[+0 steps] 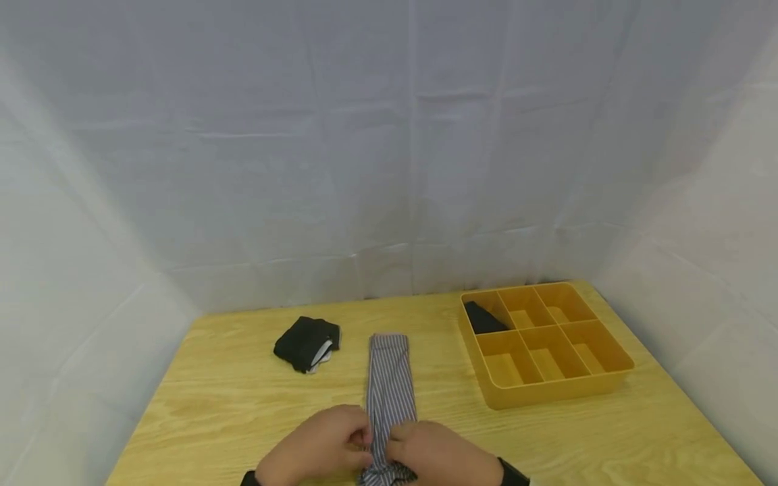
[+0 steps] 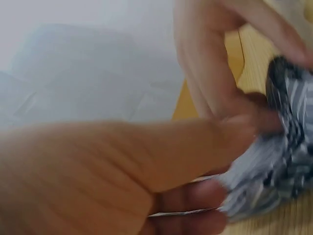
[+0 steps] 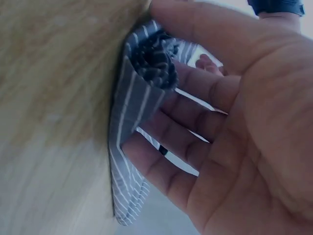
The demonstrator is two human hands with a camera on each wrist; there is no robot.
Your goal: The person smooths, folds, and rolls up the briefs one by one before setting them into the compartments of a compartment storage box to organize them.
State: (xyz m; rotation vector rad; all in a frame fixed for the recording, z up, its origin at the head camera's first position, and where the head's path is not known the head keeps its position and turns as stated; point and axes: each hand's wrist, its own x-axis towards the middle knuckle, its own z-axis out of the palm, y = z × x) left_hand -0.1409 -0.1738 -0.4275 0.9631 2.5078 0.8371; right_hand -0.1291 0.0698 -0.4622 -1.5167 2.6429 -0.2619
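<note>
We see white sheeting (image 1: 377,135) hanging beyond the work from 10 round to 2 o'clock, and below it a pale wood-grain surface (image 1: 206,405). On that surface, at 2 o'clock from its middle, sits a yellow six-compartment tray (image 1: 559,389), set slightly askew. Next in size comes a striped cloth (image 1: 390,385), grey-blue with pale lines, laid as a long narrow strip at the near middle of the surface, its long axis running from 6 to 12 o'clock. Its 6 o'clock end is gathered into a rolled end (image 3: 151,73), and the flat length stretches away from both sets of fingers towards 12. We find the right hand (image 1: 437,451) on the 3 o'clock side, fingers and thumb curved round the roll; it is the hand nearer the tray, and seems to have more of the cloth. The left hand (image 1: 322,442) is at the 9 o'clock side, fingers bent and narrow at the cloth's edge; with the blur in the left wrist view, we cannot tell whether they pinch it. At about 11 o'clock from the left hand, well apart, lies a black folded cloth (image 1: 300,341) showing a pale inner edge. Smallest, a dark piece of fabric (image 1: 483,318) rests in the tray's 10 o'clock compartment
</note>
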